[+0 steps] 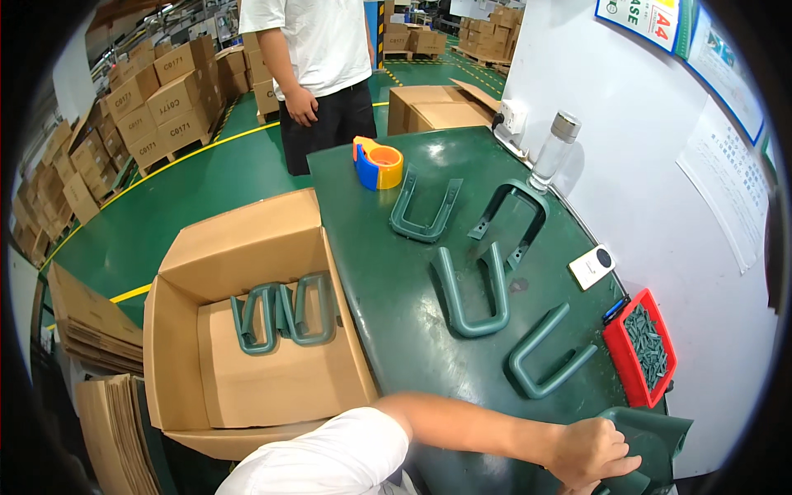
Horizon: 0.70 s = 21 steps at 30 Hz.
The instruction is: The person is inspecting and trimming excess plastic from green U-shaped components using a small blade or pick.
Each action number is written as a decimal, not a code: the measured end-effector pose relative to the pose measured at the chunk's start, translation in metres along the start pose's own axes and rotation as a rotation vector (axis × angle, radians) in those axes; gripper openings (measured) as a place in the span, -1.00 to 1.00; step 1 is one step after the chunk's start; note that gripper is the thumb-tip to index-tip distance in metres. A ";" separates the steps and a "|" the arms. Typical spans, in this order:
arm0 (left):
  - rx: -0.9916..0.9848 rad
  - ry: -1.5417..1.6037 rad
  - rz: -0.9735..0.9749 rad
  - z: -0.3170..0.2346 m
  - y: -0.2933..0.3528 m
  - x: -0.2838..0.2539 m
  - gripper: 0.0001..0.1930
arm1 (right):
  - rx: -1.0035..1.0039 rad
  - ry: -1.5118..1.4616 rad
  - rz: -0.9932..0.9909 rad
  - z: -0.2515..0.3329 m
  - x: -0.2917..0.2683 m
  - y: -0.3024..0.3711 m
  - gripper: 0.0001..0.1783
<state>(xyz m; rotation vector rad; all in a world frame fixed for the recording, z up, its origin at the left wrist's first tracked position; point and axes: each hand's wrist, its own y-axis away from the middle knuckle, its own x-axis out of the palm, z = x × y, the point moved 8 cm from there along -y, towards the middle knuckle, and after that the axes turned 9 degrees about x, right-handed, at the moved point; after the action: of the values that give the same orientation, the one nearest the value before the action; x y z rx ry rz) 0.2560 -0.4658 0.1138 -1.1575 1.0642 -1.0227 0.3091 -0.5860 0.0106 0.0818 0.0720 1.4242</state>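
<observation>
My left hand reaches across to the lower right with its fingers curled closed. It lies against a green U-shaped plastic part, which looks like a handle or armrest. What the fingers hold is hidden. A sliver of skin under it at the lower edge may be my right hand, but its fingers do not show. On the green table lie several more such parts: one nearest my hand, one in the middle, and two farther back, included.
A red bin holds many small green pieces. Green parts lie inside an open carton at left. A tape dispenser, a glass bottle and a white device stand or lie on the table. Another person stands beyond.
</observation>
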 end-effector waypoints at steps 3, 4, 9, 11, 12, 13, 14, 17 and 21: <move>-0.038 -0.004 0.025 0.004 0.006 0.003 -0.50 | 0.006 -0.014 0.012 0.001 0.009 0.000 -0.78; -0.012 -0.035 0.066 0.005 0.007 0.002 -0.53 | 0.006 -0.017 0.015 0.002 0.012 0.000 -0.78; -0.033 -0.107 -0.023 0.021 -0.013 -0.018 -0.49 | -0.015 -0.060 -0.019 0.011 0.003 0.013 -0.79; -0.227 -0.050 -0.013 0.051 -0.013 -0.038 -0.50 | -0.080 -0.081 -0.015 0.017 0.011 0.017 -0.79; -0.341 -0.018 -0.046 0.071 -0.012 -0.054 -0.53 | -0.159 -0.065 -0.038 0.024 0.017 0.024 -0.79; -0.335 -0.190 -0.169 0.080 -0.011 -0.078 -0.62 | -0.369 0.012 -0.069 0.048 0.021 0.036 -0.71; -0.517 -0.075 -0.261 0.099 -0.006 -0.098 -0.72 | -0.703 0.105 -0.113 0.080 0.028 0.053 -0.68; -0.942 0.306 -0.633 0.127 0.008 -0.109 -0.77 | -1.214 0.164 -0.155 0.147 0.011 0.093 -0.71; -0.933 0.344 -0.636 0.131 0.004 -0.108 -0.76 | -0.670 0.125 -0.515 0.133 -0.038 -0.008 -0.60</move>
<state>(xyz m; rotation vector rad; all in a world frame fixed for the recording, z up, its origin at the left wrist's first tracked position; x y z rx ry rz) 0.3638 -0.3357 0.1327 -2.2301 1.5686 -1.2727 0.3250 -0.6266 0.1418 -0.5435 -0.2662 0.8788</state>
